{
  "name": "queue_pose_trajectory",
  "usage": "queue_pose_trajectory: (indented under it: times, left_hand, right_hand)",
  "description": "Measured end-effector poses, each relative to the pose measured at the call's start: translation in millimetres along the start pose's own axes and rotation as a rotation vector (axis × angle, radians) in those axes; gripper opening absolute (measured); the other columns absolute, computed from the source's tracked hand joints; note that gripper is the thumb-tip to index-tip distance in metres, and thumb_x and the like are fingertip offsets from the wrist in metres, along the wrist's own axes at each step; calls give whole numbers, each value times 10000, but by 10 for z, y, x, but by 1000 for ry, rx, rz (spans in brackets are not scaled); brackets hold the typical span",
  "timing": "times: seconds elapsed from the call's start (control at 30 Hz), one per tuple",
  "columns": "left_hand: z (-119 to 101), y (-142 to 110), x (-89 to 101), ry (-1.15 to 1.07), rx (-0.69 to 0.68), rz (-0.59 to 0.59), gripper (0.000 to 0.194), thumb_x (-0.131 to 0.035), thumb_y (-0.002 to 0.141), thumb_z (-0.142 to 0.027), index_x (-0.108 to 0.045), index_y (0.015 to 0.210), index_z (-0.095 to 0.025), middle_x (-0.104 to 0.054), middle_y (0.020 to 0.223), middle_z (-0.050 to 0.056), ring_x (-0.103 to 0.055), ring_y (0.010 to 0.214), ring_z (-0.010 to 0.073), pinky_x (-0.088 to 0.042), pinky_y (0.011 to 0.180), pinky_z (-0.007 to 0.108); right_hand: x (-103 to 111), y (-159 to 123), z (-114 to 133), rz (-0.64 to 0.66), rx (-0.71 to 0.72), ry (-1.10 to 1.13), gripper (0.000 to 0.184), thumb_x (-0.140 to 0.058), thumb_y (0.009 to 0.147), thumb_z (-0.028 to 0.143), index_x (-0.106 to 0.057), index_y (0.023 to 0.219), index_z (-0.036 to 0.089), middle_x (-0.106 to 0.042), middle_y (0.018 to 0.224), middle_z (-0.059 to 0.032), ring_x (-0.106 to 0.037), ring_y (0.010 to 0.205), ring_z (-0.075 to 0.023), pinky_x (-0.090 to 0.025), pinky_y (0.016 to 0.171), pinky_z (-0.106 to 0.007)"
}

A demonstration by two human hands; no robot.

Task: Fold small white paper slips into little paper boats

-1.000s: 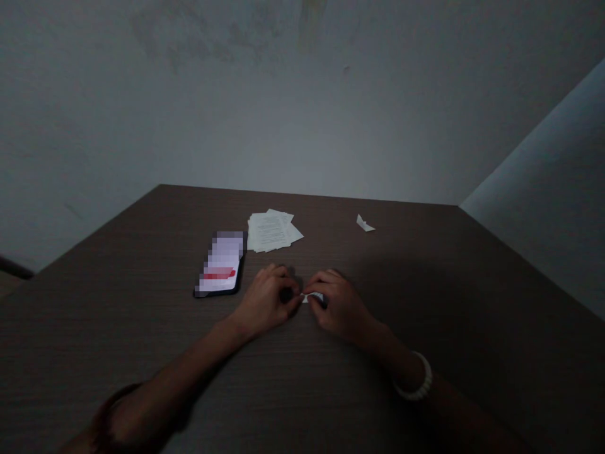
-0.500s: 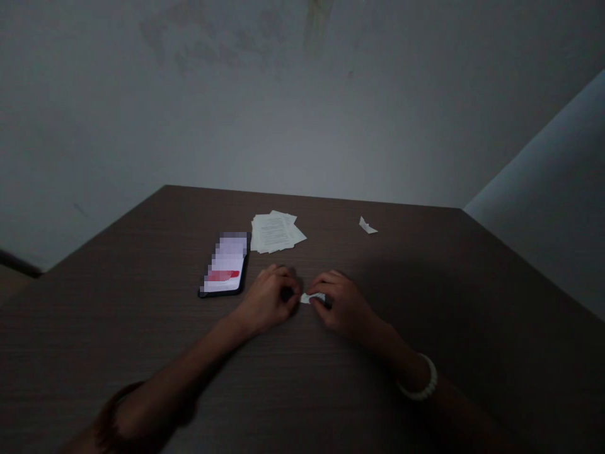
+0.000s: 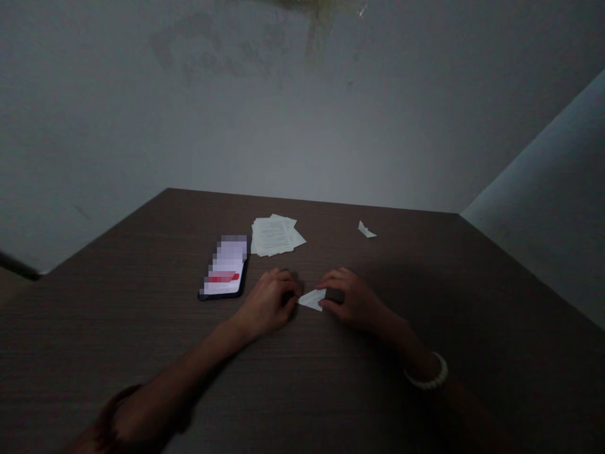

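Observation:
A small folded piece of printed paper (image 3: 312, 299) lies between my hands, low over the table. My left hand (image 3: 271, 296) is closed, thumb and forefinger pinching the paper's left tip. My right hand (image 3: 352, 299) holds the paper's right edge, with the thumb at the near corner and the fingers at the far one. Faint lines of print show on the paper's upper face. Its underside is hidden.
A phone (image 3: 224, 268) with a lit screen lies left of my hands. Beyond it is a loose stack of printed paper sheets (image 3: 274, 234). A small folded paper boat (image 3: 366, 230) sits at the back right. A wall (image 3: 312, 145) rises behind the brown table (image 3: 265, 384).
My right hand has moved a little to the right and its fingers have spread wider. More of the folded paper now shows between the hands. My left hand stays nearly still.

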State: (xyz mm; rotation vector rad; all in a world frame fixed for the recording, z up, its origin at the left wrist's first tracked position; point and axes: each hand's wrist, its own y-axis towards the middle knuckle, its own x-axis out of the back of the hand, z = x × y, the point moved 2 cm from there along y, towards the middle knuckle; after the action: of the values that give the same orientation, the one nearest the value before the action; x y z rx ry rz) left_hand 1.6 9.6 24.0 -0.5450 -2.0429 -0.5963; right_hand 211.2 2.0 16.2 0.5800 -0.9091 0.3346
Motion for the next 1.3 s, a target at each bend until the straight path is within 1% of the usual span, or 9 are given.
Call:
queue_pose_trajectory:
  times: [0.23,0.37,0.5,0.67,0.77,0.87,0.93,1.1,1.3]
  left_hand:
    - [-16,-14,3,-7,-17,-2,107,-598,833,-178,-679,904,-185,-625,927,62,-550,933,245,-440,833,392]
    - [-25,-7,9,-16,-5,3,110,-606,823,-163,-673,907,-188,-626,947,61,-548,955,246,-436,859,400]
    - [-18,7,9,-46,-11,5,98,-607,818,-150,-661,892,-185,-629,933,55,-546,946,241,-432,865,401]
    - [15,19,-7,-95,-17,-5,96,-604,815,-137,-645,888,-184,-634,929,50,-545,930,234,-428,856,397]
    - [23,15,-16,-115,-22,-10,88,-605,808,-126,-633,870,-182,-633,908,41,-545,906,226,-426,847,393]
    - [23,4,-22,-126,-32,-16,93,-608,796,-114,-625,858,-181,-631,905,40,-545,901,224,-424,842,388]
    - [26,-3,-26,-136,-39,-26,94,-611,792,-113,-620,856,-182,-629,903,39,-546,902,224,-423,839,387]
    - [33,5,-31,-159,-34,-41,89,-613,794,-118,-617,856,-182,-621,882,35,-545,883,219,-423,807,369]
    - [-17,12,0,-183,-63,-64,113,-604,809,-124,-642,902,-175,-617,860,41,-541,850,208,-429,782,353]
  right_hand:
    - [-27,18,-30,-21,-20,57,325,-808,695,149,-704,999,197,-661,981,-49,-591,917,-204,-466,842,-361]
    - [-14,19,-6,-25,-26,86,317,-774,719,116,-702,1016,200,-651,988,-41,-606,893,-176,-481,803,-313]
    - [1,15,21,-13,-12,67,292,-755,739,118,-706,1013,207,-651,982,-33,-614,877,-166,-483,785,-295]
    - [-6,20,25,-9,-10,94,278,-740,754,109,-703,1015,200,-642,981,-30,-603,757,-127,-477,705,-256]
    - [-11,32,24,-6,-13,110,250,-723,757,75,-706,980,188,-640,938,-26,-583,701,-113,-460,666,-241]
    - [-14,45,20,-17,5,117,222,-687,769,37,-711,943,173,-637,860,-26,-573,703,-121,-444,655,-238]
    - [-18,48,16,-37,20,140,223,-663,776,19,-712,937,166,-634,843,-30,-574,708,-124,-441,652,-236]
    - [-23,35,27,-77,47,185,219,-621,796,6,-709,923,162,-638,853,-41,-590,732,-134,-450,658,-239]
    - [-9,28,25,-155,85,176,169,-620,830,47,-703,911,170,-653,861,-44,-614,771,-147,-461,686,-251]
